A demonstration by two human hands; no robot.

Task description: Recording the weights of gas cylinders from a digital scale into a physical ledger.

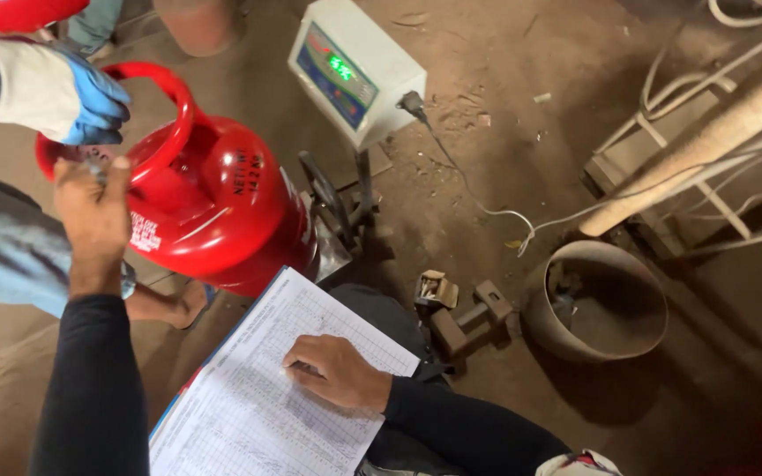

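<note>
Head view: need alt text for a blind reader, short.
Seen from above, a person's left hand reaches to the top of a red gas cylinder on a weighing scale, while their right hand rests on a gridded logbook on their lap. A co-worker's gloved hand grips the cylinder's handle ring; the scale's display box glows green over a dirt floor.

A red gas cylinder (213, 211) fills the upper left of the frame, round-bodied with pale lettering on its shoulder and a red loop handle and collar ring on top, leaning toward the frame's left edge. A ruled record sheet (266, 397), white with a fine printed grid, lies open at the lower centre, slanting from lower left up to the right, its upper corner just below the cylinder.
</note>
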